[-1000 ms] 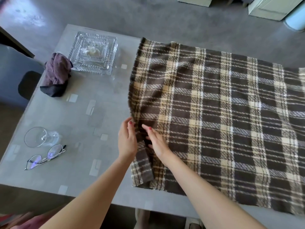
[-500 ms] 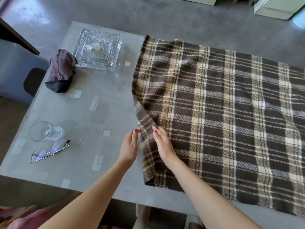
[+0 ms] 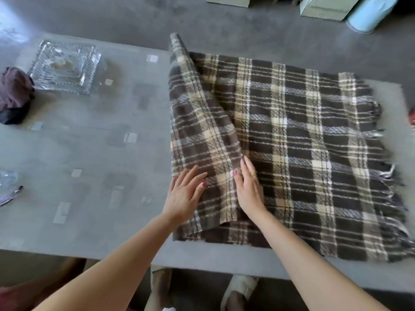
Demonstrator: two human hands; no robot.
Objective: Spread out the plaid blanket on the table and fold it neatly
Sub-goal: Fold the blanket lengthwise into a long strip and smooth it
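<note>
The blanket (image 3: 292, 153) lies on the table (image 3: 101, 142), filling its 3 o'clock half. Half a second ago its left edge was only pinched up; now a flap is turned over toward 3 o'clock, so folding has begun. The left hand (image 3: 184, 196) presses the flap with flat, spread fingers; the right hand (image 3: 249, 189), fingers straight and together, smooths the flap's edge.

Head-worn view, steeply down, close over table (image 3: 94, 140)
</note>
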